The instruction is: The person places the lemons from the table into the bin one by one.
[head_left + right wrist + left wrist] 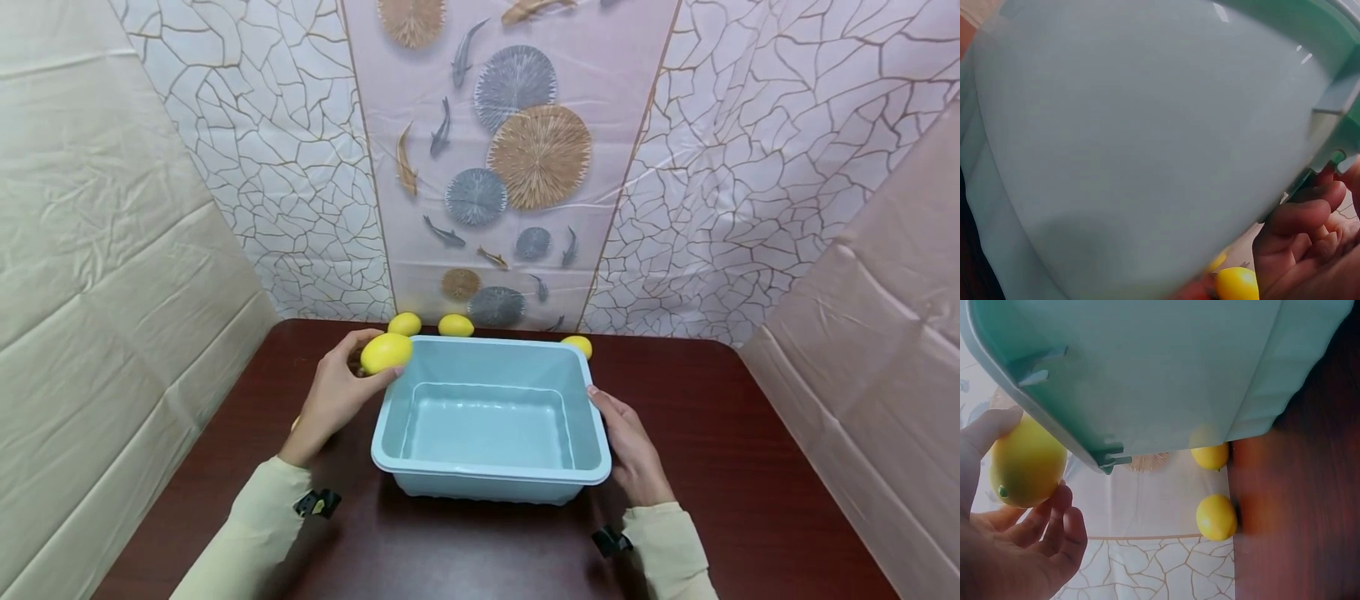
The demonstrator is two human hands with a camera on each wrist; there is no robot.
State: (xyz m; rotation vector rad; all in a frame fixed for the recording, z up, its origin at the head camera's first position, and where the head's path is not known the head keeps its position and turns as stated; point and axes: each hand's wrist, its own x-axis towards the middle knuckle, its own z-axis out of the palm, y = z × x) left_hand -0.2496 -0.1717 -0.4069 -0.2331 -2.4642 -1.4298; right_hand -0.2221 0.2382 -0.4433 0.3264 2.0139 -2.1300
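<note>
1. A yellow lemon (pixel 386 353), smooth, oval and faintly glossy, is held left of centre in the head view, by the back left corner of the tub; whether the rim is touched by it cannot be told.
2. This lemon is gripped by the left hand (pixel 339 400), spread only as wide as the fruit, with the thumb set on one side and curved fingers on the other. A small green stem end is shown in the left wrist view.
3. The tub (pixel 491 433), pale blue and seemingly of moulded plastic, is seen at the centre of the frame. A rounded rectangle is formed by its thick rim; its walls are sloped, and the inner floor is edged by a wavy ridge.
4. The tub's right rim is grasped by the right hand (pixel 630 442), with the thumb laid at the edge and the fingers curled beneath.
5. Behind the tub, three more lemons are seen: two side by side, the left rear lemon (pixel 405 324) and the middle rear lemon (pixel 455 326), and the right rear lemon (pixel 577 347), partly hidden by the rim.
6. The desk (pixel 720 442) is surfaced in dark reddish brown with a soft sheen.
7. The background is filled by a creased cloth (pixel 300 142), printed with crackle lines, fish and fringed discs.
</note>
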